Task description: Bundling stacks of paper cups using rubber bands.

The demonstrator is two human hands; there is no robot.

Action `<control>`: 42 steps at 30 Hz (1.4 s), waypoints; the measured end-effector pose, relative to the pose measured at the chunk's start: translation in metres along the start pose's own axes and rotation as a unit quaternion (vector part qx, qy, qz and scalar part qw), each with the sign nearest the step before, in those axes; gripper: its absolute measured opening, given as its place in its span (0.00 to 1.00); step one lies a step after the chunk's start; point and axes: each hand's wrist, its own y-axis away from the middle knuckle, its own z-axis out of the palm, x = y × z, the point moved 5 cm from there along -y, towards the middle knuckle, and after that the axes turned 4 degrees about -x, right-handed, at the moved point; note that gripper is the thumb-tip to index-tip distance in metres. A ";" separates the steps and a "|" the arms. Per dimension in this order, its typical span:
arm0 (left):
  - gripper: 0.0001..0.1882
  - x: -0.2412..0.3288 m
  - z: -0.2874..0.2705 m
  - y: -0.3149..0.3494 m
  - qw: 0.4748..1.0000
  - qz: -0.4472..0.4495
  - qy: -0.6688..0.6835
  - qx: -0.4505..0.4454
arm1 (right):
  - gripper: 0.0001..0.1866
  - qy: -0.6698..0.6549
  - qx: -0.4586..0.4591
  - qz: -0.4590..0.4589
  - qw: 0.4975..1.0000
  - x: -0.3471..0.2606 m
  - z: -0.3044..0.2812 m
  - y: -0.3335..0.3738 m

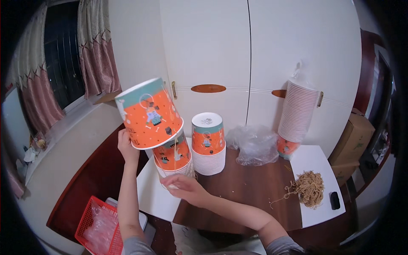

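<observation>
Head view: left hand grasps the bucket low on its left wall; bucket is bottom-up, tilted, rim toward lower right. Right hand sits below and right of that rim, fingers loosely bent beside the hanging cord; can't tell if they pinch it.

Handling, my read: one-sided hold, so the bucket could twist. Firm left grip, no denting the wall. Take cord slack with the right fingers, off the rim so it doesn't snag.

Around: near stack is just above the right fingers, partly hidden behind the bucket; contact unclear. It crowds the cord. Second stack is up and right of the same fingers, plastic bag further right, then wrapped stack. Twine pile well right, clear of the fingers. Red basket below the left fingers.
</observation>
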 end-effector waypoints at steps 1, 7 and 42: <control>0.04 -0.013 0.011 0.002 1.000 0.004 -0.027 -0.011 | 0.12 -0.020 0.024 0.015 0.999 0.015 -0.007 -0.008; 0.07 -0.045 0.054 0.026 0.990 -0.021 -0.079 -0.114 | 0.13 -0.126 0.126 0.074 0.981 0.097 -0.039 -0.031; 0.29 0.104 0.086 0.100 0.964 0.043 -0.130 -0.227 | 0.22 0.138 0.097 0.307 0.937 0.065 -0.018 0.333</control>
